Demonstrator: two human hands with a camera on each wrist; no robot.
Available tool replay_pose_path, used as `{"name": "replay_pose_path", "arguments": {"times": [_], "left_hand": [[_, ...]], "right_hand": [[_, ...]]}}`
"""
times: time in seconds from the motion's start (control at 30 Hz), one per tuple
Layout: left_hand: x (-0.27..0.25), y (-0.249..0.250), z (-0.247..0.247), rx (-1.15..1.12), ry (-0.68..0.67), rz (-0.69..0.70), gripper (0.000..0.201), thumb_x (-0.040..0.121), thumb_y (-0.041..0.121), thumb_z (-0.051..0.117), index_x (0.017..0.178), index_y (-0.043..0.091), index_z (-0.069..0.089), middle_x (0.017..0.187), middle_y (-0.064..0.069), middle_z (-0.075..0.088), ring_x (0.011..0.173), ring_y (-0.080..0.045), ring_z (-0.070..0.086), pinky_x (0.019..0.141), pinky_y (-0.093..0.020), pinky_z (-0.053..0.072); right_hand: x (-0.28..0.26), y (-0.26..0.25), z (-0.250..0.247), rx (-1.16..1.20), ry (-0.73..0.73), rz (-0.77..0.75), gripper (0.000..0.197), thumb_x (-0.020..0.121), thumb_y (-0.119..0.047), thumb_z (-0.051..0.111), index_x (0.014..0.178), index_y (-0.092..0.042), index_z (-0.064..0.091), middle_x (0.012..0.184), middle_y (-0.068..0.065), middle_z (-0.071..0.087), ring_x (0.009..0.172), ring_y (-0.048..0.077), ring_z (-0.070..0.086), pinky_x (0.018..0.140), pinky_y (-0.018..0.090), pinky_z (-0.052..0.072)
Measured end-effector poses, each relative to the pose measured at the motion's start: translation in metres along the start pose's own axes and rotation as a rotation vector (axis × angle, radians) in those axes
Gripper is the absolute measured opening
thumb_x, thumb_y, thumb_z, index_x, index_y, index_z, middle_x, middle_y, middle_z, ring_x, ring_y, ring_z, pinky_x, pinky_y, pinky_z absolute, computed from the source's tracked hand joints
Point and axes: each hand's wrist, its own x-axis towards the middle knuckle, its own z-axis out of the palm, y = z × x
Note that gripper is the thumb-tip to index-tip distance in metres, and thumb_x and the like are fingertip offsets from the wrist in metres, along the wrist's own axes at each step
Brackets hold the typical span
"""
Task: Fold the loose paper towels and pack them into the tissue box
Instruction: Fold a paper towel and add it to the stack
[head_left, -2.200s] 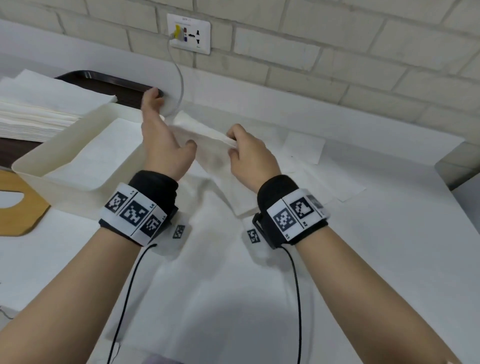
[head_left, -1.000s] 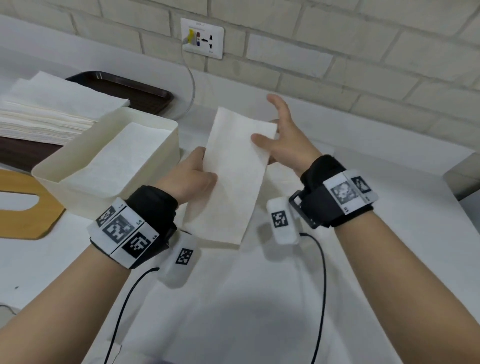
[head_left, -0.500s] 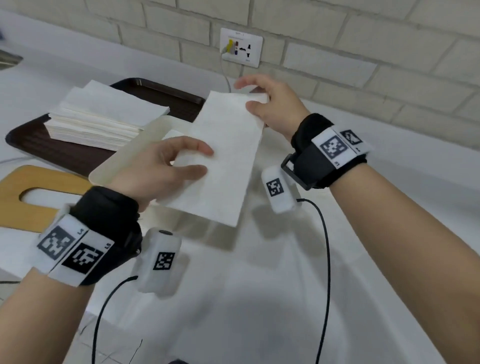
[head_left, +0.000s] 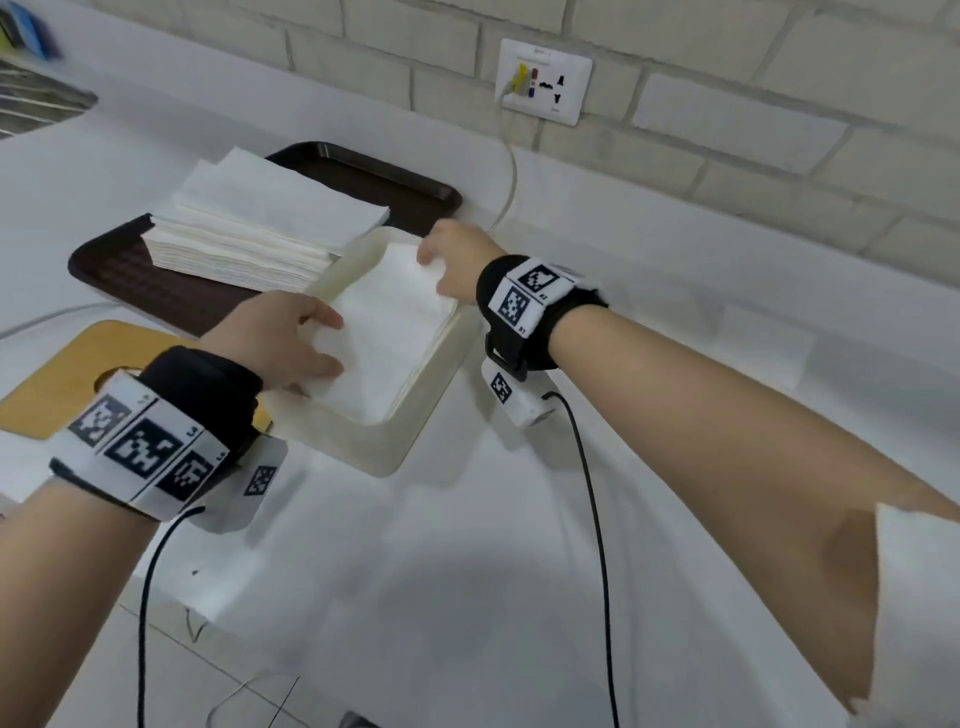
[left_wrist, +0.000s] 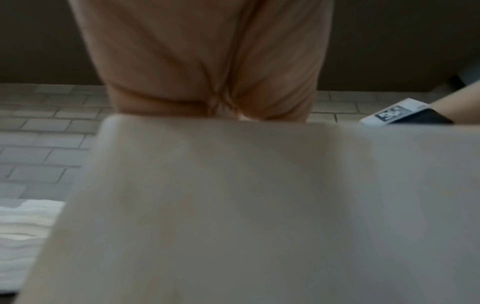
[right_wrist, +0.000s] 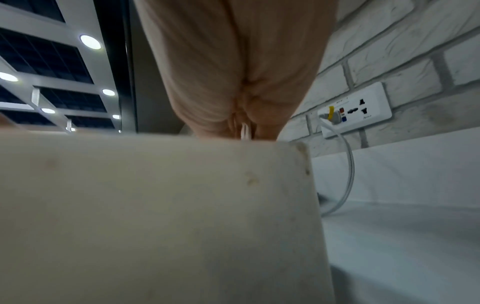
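A cream tissue box (head_left: 384, 457) stands open on the white table, with folded towels stacked inside. On top lies a folded paper towel (head_left: 395, 332). My left hand (head_left: 335, 343) holds its near left end, thumb and index finger on the sheet. At the far end, my right hand (head_left: 434, 265) has its fingers curled over the towel. In the left wrist view, the box wall (left_wrist: 233, 205) hides the fingers of my left hand (left_wrist: 215, 61). The right wrist view shows a white sliver of towel (right_wrist: 244, 131) between the fingers of my right hand (right_wrist: 233, 61), above the box (right_wrist: 155, 205).
A thick stack of paper towels (head_left: 260, 228) sits on a brown tray (head_left: 156, 291) left of the box. A wooden board (head_left: 62, 374) lies at the near left. A wall outlet (head_left: 545, 80) with a white cable (head_left: 511, 176) is behind. A loose sheet (head_left: 763, 343) lies to the right.
Both hands carried the folded towel left from mid-air and lowered it into the box. The view has swung left and down with them.
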Motion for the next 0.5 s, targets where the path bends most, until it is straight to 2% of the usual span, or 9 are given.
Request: {"name": "replay_pose_path", "arguments": {"times": [0.03, 0.07, 0.13, 0.2, 0.27, 0.33, 0.4, 0.5], "left_hand": [[0.001, 0.000, 0.002, 0.023, -0.018, -0.007, 0.044, 0.076, 0.013, 0.073, 0.117, 0.020, 0.059, 0.122, -0.007, 0.050, 0.081, -0.020, 0.052, 0.075, -0.027, 0.039], [0.001, 0.001, 0.004, 0.073, -0.034, -0.009, 0.046, 0.075, 0.013, 0.074, 0.118, 0.020, 0.059, 0.123, -0.007, 0.049, 0.083, -0.022, 0.053, 0.075, -0.027, 0.039], [0.001, 0.004, 0.008, 0.219, -0.073, 0.005, 0.052, 0.073, 0.012, 0.075, 0.122, 0.018, 0.057, 0.124, -0.008, 0.045, 0.102, -0.025, 0.050, 0.080, -0.027, 0.037], [-0.004, 0.011, 0.012, 0.404, -0.069, 0.068, 0.054, 0.075, 0.017, 0.072, 0.125, 0.021, 0.055, 0.122, -0.005, 0.041, 0.115, -0.026, 0.042, 0.090, -0.031, 0.039], [-0.010, 0.019, 0.013, 0.640, 0.009, 0.213, 0.054, 0.078, 0.030, 0.069, 0.129, 0.035, 0.051, 0.134, 0.000, 0.036, 0.124, -0.026, 0.032, 0.098, -0.034, 0.035], [-0.014, 0.025, 0.012, 0.708, -0.012, 0.296, 0.053, 0.082, 0.039, 0.062, 0.130, 0.047, 0.043, 0.141, 0.007, 0.032, 0.127, -0.024, 0.031, 0.098, -0.031, 0.034], [-0.017, 0.030, 0.011, 0.600, -0.158, 0.239, 0.048, 0.086, 0.040, 0.055, 0.131, 0.050, 0.040, 0.136, 0.008, 0.039, 0.120, -0.018, 0.043, 0.090, -0.027, 0.036], [-0.017, 0.036, 0.015, 0.619, -0.308, 0.196, 0.048, 0.088, 0.035, 0.051, 0.133, 0.048, 0.040, 0.128, 0.006, 0.045, 0.115, -0.014, 0.049, 0.090, -0.024, 0.035]], "right_hand": [[0.002, -0.001, 0.004, -0.031, -0.047, 0.012, 0.040, 0.091, -0.001, 0.044, 0.130, -0.008, 0.049, 0.139, 0.010, 0.038, 0.127, 0.026, 0.041, 0.101, 0.023, 0.031], [0.004, -0.003, 0.007, -0.057, -0.091, 0.022, 0.040, 0.092, -0.001, 0.043, 0.131, -0.008, 0.049, 0.140, 0.010, 0.039, 0.127, 0.026, 0.042, 0.103, 0.025, 0.034], [0.007, -0.006, 0.011, -0.126, -0.148, 0.031, 0.039, 0.092, -0.003, 0.044, 0.131, -0.006, 0.049, 0.139, 0.011, 0.042, 0.126, 0.026, 0.044, 0.103, 0.029, 0.038], [0.006, -0.009, 0.013, -0.202, -0.127, 0.009, 0.037, 0.092, -0.003, 0.041, 0.129, -0.006, 0.049, 0.136, 0.010, 0.043, 0.123, 0.027, 0.045, 0.100, 0.032, 0.040], [0.002, -0.012, 0.011, -0.247, -0.022, -0.047, 0.036, 0.092, -0.003, 0.037, 0.125, -0.009, 0.051, 0.135, 0.008, 0.039, 0.123, 0.028, 0.040, 0.097, 0.033, 0.036], [-0.002, -0.015, 0.011, -0.302, 0.020, -0.112, 0.033, 0.092, -0.005, 0.040, 0.121, -0.011, 0.056, 0.134, 0.004, 0.041, 0.123, 0.026, 0.038, 0.094, 0.031, 0.036], [-0.004, -0.015, 0.011, -0.269, -0.098, -0.116, 0.035, 0.091, -0.010, 0.044, 0.124, -0.015, 0.055, 0.131, 0.003, 0.047, 0.121, 0.025, 0.045, 0.090, 0.032, 0.042], [-0.004, -0.018, 0.011, -0.260, -0.317, -0.087, 0.042, 0.090, -0.013, 0.046, 0.132, -0.013, 0.047, 0.133, 0.008, 0.050, 0.118, 0.027, 0.050, 0.092, 0.035, 0.045]]}}
